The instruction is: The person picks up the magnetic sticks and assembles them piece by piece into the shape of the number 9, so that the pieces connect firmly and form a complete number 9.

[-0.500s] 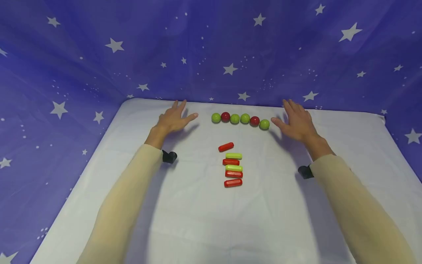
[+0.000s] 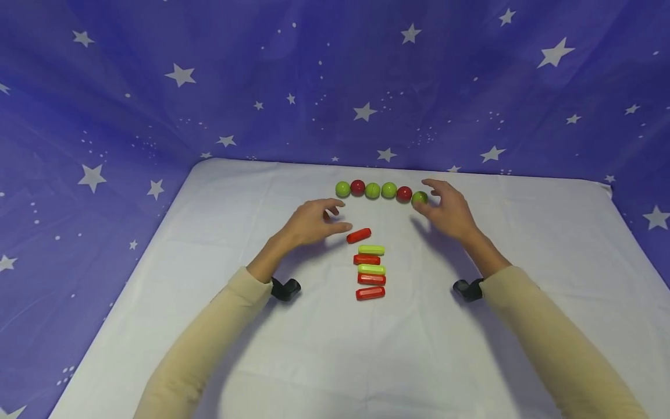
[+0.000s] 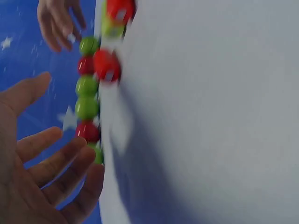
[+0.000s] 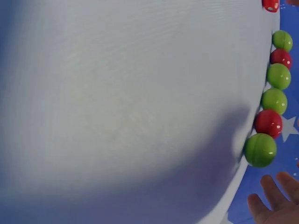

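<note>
A row of small glossy balls, green and red, lies near the far side of the table. My right hand (image 2: 452, 212) is at its right end, relaxed and spread, the thumb overlapping the last green ball (image 2: 420, 196) in the head view. In the right wrist view, its fingers (image 4: 274, 198) stand apart from that ball. My left hand (image 2: 309, 224) hovers with loosely bent fingers and nothing in its grasp. Its thumb tip is close to the topmost red stick (image 2: 360, 235), which lies slanted. Below that are stacked yellow-green sticks (image 2: 371, 249) and red sticks (image 2: 371, 280).
A white cloth (image 2: 419, 355) covers the table. Behind it hangs a blue curtain (image 2: 314, 70) with white stars, which also runs along the left side. Black wrist cameras (image 2: 285, 289) stick out inward from both sleeves.
Both hands have moved inward from beside the ball row. The left came right and nearer to the topmost red stick; the right came left to the end ball. Balls and sticks stay in place.
</note>
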A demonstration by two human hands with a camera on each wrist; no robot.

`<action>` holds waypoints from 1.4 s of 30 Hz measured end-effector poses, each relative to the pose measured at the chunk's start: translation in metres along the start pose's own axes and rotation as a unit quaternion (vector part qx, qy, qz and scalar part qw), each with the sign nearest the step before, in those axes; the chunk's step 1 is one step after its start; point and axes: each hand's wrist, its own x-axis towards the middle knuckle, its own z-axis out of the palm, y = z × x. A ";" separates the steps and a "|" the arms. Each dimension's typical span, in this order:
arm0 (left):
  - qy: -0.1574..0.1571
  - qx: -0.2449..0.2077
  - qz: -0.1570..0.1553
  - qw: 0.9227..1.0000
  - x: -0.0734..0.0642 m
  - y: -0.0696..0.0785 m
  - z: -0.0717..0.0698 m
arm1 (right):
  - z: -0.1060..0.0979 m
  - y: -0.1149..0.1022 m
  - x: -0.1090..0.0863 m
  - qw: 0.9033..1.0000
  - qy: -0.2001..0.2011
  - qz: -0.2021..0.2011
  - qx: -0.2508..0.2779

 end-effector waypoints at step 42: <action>-0.059 -0.085 0.015 0.994 -0.001 0.006 0.034 | 0.011 0.011 0.015 0.998 -0.016 0.008 -0.056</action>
